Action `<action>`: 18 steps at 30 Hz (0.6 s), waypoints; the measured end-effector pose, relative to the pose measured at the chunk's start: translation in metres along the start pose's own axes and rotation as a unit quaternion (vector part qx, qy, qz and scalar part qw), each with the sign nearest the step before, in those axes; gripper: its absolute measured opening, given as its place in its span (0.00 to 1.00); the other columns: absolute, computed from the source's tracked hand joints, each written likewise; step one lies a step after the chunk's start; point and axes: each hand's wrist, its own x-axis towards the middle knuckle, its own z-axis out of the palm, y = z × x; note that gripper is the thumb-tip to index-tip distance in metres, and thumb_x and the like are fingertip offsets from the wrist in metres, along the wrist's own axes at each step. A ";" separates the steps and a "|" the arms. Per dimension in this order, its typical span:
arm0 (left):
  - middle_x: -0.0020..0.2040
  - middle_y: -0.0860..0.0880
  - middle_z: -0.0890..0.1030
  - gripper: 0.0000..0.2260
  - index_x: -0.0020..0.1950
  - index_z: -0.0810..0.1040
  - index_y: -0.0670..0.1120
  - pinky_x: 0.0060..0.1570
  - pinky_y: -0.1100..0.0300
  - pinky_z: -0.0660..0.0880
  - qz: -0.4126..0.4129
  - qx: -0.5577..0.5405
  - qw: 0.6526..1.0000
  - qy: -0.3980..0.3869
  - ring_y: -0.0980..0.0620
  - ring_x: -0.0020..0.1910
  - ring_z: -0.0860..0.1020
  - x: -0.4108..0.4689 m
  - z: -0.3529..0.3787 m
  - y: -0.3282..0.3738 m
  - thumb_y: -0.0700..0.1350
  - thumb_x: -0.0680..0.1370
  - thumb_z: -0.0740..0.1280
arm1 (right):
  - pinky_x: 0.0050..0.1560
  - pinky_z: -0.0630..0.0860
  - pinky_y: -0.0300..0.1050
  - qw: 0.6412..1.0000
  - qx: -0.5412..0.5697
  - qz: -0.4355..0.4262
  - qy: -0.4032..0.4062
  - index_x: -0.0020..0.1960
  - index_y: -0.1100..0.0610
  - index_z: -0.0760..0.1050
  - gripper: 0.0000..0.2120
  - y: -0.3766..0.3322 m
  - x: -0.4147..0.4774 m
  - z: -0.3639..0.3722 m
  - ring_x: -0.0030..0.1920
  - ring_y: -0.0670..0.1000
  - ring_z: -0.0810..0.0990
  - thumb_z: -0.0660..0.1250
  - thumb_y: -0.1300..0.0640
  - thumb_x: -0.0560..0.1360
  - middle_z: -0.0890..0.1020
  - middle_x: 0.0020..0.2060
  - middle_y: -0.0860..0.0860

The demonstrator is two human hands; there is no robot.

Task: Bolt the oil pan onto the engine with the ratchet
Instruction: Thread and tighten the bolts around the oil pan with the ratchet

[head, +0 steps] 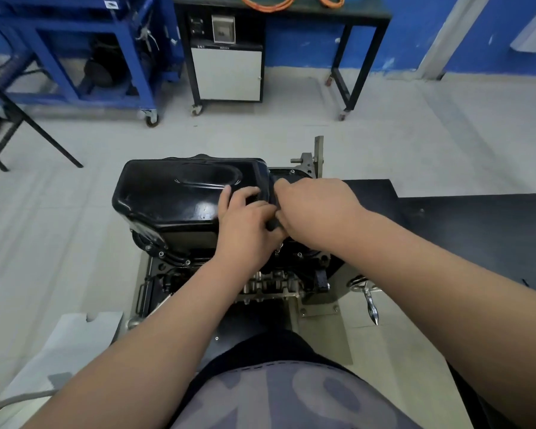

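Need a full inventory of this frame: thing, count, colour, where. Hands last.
oil pan: one, glossy black, on top of the engine, centre
engine: one, dark with silvery parts, under the pan
bolts: several, silvery, along the pan flange
ratchet: one, dark, mostly hidden between the hands
crank handle: one, silvery, right of the engine
black table: one, right
blue cart: one, back left
castor table: one, black, back centre
cabinet: one, white, under the castor table
cables: two loops, orange, on the castor table
left grip: fingers curled round the ratchet, on the pan
right grip: curled round the ratchet, touching the left
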 end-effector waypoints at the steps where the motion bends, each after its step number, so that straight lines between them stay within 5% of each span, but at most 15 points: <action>1: 0.37 0.53 0.83 0.05 0.35 0.81 0.45 0.69 0.44 0.51 0.003 -0.008 1.000 0.002 0.45 0.60 0.74 0.000 0.001 -0.001 0.46 0.68 0.73 | 0.29 0.60 0.44 0.999 0.035 -0.006 -0.008 0.51 0.55 0.63 0.08 0.002 0.000 -0.001 0.31 0.54 0.67 0.58 0.53 0.77 0.65 0.32 0.49; 4: 0.38 0.53 0.83 0.05 0.37 0.80 0.46 0.69 0.44 0.50 0.032 -0.020 0.999 0.000 0.46 0.62 0.74 -0.001 0.001 -0.006 0.47 0.71 0.69 | 0.36 0.66 0.46 0.988 0.135 -0.034 -0.071 0.58 0.56 0.65 0.15 0.014 0.000 -0.012 0.39 0.53 0.72 0.60 0.49 0.76 0.76 0.40 0.50; 9: 0.38 0.54 0.82 0.08 0.40 0.79 0.47 0.70 0.44 0.49 0.083 -0.022 0.996 -0.008 0.49 0.63 0.74 -0.004 -0.002 -0.011 0.50 0.74 0.66 | 0.32 0.67 0.44 0.997 0.015 -0.072 -0.029 0.38 0.51 0.69 0.15 0.021 -0.001 -0.027 0.37 0.53 0.75 0.65 0.40 0.70 0.74 0.35 0.48; 13: 0.41 0.52 0.83 0.06 0.44 0.81 0.47 0.71 0.51 0.44 0.111 -0.021 0.993 -0.018 0.50 0.66 0.72 -0.006 -0.003 -0.018 0.48 0.75 0.67 | 0.43 0.75 0.50 0.992 0.030 -0.119 0.000 0.50 0.52 0.73 0.09 0.021 -0.002 -0.027 0.47 0.55 0.77 0.65 0.49 0.73 0.77 0.47 0.51; 18: 0.45 0.48 0.84 0.11 0.41 0.81 0.43 0.72 0.48 0.46 0.103 -0.010 0.993 -0.052 0.48 0.66 0.71 0.000 -0.002 -0.012 0.47 0.74 0.63 | 0.27 0.57 0.40 0.999 0.006 0.018 0.049 0.29 0.52 0.60 0.22 0.007 -0.011 -0.021 0.27 0.49 0.65 0.59 0.37 0.70 0.66 0.28 0.48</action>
